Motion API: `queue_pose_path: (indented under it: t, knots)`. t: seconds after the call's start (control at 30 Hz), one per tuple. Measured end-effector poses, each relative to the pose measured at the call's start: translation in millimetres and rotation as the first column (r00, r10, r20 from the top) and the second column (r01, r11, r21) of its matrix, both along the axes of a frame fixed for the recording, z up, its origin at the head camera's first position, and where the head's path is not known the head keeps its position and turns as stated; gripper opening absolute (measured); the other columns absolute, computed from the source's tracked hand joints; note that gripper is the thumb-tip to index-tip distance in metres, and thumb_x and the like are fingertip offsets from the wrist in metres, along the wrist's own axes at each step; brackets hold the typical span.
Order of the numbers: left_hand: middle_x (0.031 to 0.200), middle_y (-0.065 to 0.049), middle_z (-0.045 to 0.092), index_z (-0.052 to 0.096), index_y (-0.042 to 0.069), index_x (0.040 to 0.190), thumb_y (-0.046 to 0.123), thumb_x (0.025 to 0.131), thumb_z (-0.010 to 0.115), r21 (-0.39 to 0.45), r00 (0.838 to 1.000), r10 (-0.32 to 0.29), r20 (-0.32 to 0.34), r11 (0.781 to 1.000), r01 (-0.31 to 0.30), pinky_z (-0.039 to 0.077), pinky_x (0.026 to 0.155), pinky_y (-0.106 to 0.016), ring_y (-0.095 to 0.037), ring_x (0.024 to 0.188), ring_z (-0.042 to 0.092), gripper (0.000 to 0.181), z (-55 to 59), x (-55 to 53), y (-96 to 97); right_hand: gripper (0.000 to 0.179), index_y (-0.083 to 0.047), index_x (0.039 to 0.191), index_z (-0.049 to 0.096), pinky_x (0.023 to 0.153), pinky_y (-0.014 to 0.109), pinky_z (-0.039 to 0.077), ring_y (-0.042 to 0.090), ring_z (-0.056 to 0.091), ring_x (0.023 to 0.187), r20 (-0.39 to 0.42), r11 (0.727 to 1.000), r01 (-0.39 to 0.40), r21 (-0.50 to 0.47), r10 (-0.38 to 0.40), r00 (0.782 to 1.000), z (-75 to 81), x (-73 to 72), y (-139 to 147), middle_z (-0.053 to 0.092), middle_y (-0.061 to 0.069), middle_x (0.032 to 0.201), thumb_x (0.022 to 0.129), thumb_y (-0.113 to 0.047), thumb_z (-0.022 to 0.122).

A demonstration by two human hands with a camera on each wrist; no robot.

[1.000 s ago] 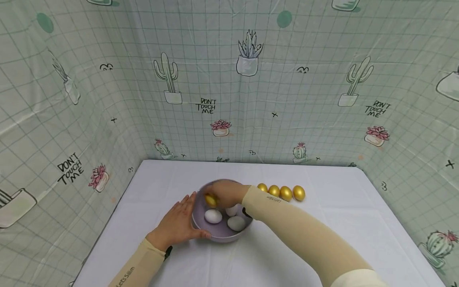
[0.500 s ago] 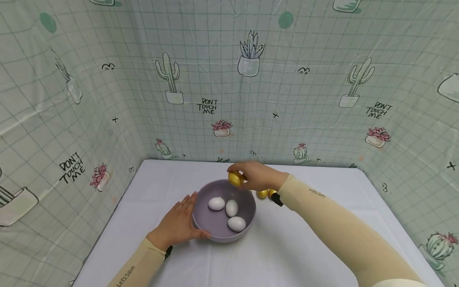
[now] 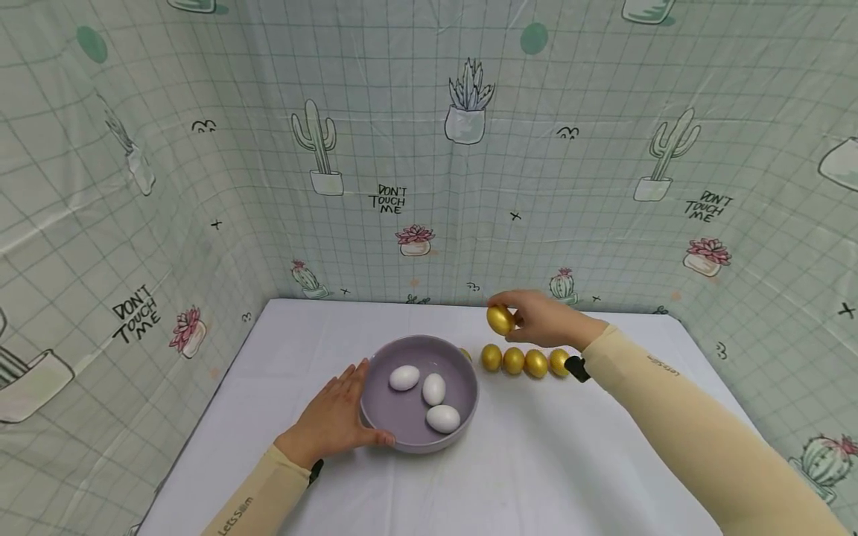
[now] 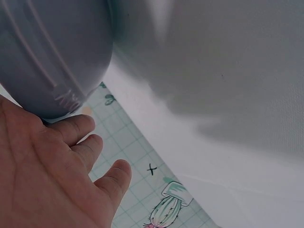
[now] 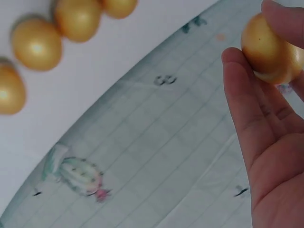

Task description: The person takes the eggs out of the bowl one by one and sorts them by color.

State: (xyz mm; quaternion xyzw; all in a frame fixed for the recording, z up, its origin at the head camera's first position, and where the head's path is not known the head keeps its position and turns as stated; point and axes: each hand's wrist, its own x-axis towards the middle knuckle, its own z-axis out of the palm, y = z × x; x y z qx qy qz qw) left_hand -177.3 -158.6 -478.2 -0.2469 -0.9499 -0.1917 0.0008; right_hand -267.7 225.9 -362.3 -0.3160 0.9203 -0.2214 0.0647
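My right hand [image 3: 546, 318] pinches a golden egg [image 3: 500, 319] between thumb and fingers, held up above the back of the table. In the right wrist view that golden egg [image 5: 268, 50] sits among the fingertips. My left hand [image 3: 338, 413] lies against the left side of a purple bowl [image 3: 421, 444], fingers extended along its outside and thumb at the front rim. Three white eggs [image 3: 434, 389] lie inside the bowl. From the left wrist, the bowl's outer wall [image 4: 57, 52] shows next to the fingers.
Several golden eggs [image 3: 514, 360] form a row on the white tablecloth [image 3: 523, 461], right of the bowl. Another golden egg [image 3: 465, 354] is partly hidden behind the bowl's rim. A cactus-print cloth [image 3: 375, 268] hangs around the back and sides.
My right hand has lifted the golden egg out of the bowl and carried it rightward, over the row's far side. The left hand stays at the bowl.
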Motion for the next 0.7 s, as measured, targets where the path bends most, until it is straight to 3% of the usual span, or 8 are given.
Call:
queue_pose_path:
  t: [0.3,0.57,0.7]
  knots:
    - [0.157,-0.026,0.03,0.02,-0.009,0.155,0.08,0.069,0.069,-0.011,1.0,-0.002,-0.018,1.0,0.002,0.031,0.11,-0.058,-0.041,0.143,0.03,0.133,-3.0,-1.4,-0.6,0.057,-0.004,0.139,0.053,0.087,0.044,0.054,0.027,0.064,0.1,0.086,0.986,0.165,0.037,-0.167,0.982,-19.1,-0.3,55.8,0.059,0.015,0.128,0.086,-0.003,0.076]
    - [0.157,-0.025,0.029,0.019,-0.008,0.155,0.08,0.068,0.07,-0.007,1.0,0.006,-0.001,1.0,-0.006,0.029,0.111,-0.058,-0.041,0.144,0.029,0.134,-2.9,-1.3,0.1,0.056,0.003,0.134,0.054,0.082,0.042,0.056,0.028,0.064,0.096,0.101,0.973,0.229,0.037,-0.231,0.968,-40.5,2.1,91.3,0.061,0.021,0.123,0.084,-0.001,0.077]
    - [0.156,-0.026,0.03,0.019,-0.009,0.155,0.08,0.068,0.069,-0.009,1.0,0.004,-0.012,1.0,-0.004,0.03,0.11,-0.059,-0.042,0.143,0.03,0.134,-1.9,-0.9,-0.5,0.056,0.003,0.134,0.054,0.084,0.046,0.054,0.029,0.062,0.097,0.113,0.956,0.285,0.069,-0.291,0.95,-50.0,1.9,105.0,0.06,0.023,0.122,0.084,-0.005,0.077]
